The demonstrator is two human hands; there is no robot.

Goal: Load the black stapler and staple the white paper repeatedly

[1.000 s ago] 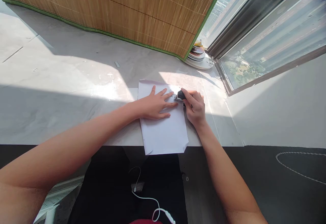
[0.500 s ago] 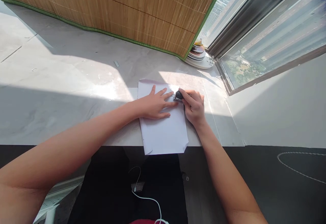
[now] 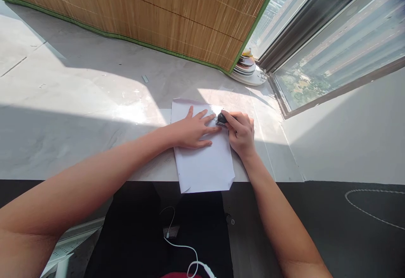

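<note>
A stack of white paper [image 3: 205, 166] lies on the counter, and its near edge hangs slightly past the counter's front. Spread flat on the upper part of the sheets, my left hand [image 3: 194, 131] presses them with fingers apart. My right hand [image 3: 242, 132] is closed around a small black stapler [image 3: 222, 118] with a metal front. The stapler sits over the paper's right side, close to the left fingertips. Small dark marks show on the paper between the two hands, too fine to make out. The paper's bottom corners are creased.
A bamboo mat [image 3: 164, 12] with green edging stands behind the counter [image 3: 63, 143]. Stacked plates [image 3: 248, 69] sit in the corner by the window [image 3: 341, 54]. A small pale strip [image 3: 144, 78] lies on the counter. A white cable [image 3: 183, 246] hangs over my lap.
Both hands and the stapler are nearly where they were. The paper's near edge has shifted very slightly. Below, the loop of white cable has swung into a different shape.
</note>
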